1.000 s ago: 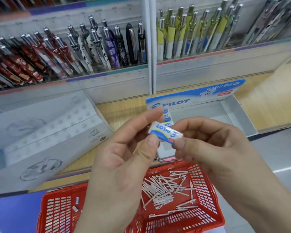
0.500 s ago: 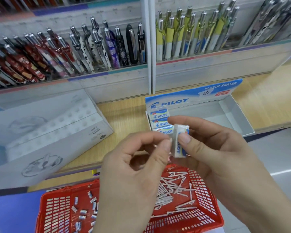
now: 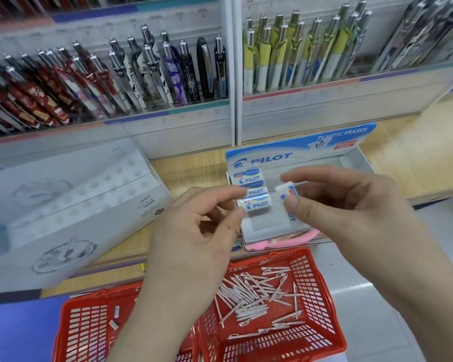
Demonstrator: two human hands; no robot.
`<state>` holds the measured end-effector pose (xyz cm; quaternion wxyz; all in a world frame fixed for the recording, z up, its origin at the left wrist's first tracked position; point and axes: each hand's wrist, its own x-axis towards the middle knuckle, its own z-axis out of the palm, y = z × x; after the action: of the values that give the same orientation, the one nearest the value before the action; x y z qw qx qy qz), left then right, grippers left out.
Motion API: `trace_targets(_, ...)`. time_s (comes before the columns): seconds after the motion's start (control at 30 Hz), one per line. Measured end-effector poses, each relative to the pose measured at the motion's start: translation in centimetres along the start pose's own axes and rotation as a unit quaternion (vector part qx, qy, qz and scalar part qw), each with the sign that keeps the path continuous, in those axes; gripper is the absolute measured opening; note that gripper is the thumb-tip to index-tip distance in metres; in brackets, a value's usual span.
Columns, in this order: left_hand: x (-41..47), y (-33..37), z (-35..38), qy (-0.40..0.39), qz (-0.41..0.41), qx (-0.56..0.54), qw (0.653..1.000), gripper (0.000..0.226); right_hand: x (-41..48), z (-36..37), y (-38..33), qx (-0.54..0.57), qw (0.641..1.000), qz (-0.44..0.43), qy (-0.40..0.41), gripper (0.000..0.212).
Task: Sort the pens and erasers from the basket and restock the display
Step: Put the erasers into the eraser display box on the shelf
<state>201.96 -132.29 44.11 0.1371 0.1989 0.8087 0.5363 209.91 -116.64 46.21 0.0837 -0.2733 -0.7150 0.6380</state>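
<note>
1. My right hand (image 3: 351, 212) pinches one eraser (image 3: 288, 192) between thumb and forefinger. Its long axis runs from the shelf's front edge toward the back, bare white end farthest from me.
2. My left hand (image 3: 194, 239) is just beside it, fingers loosely curled, holding nothing.
3. Beneath both hands, the Pilot display box (image 3: 298, 155) sits on the wooden shelf (image 3: 194, 171), with three stocked erasers (image 3: 254, 191) at its left end.
4. A white carton (image 3: 76, 205) lies toward the shelf's left, and pen racks (image 3: 168, 74) line the back.
5. Below the front edge, the red basket (image 3: 322, 283) holds a heap of pens (image 3: 251, 293), too tangled to count, and two loose erasers (image 3: 117, 310) at its left.
</note>
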Motion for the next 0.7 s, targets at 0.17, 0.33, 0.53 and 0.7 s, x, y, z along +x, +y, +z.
trace_targets(0.17, 0.9, -1.6, 0.9, -0.004, 0.013, 0.113, 0.993, 0.017, 0.7, 0.7, 0.9, -0.143, 0.988, 0.019, 0.057, 0.015)
trace_targets(0.33, 1.1, -1.6, 1.0, -0.005, 0.004, 0.11, 0.994, 0.017, 1.0, 1.9, 0.4, -0.306, 0.951, 0.014, 0.054, 0.013)
trace_targets(0.53, 0.8, -0.9, 0.9, -0.041, -0.029, 0.125, 0.991, 0.026, 0.9, 2.3, 0.5, -0.387, 0.921, -0.017, 0.051, 0.015)
trace_targets(0.7, 0.7, -0.2, 1.4, -0.035, -0.006, 0.198, 0.979, 0.028, 1.3, 1.8, 1.0, -0.272, 0.961, -0.001, 0.041, 0.007)
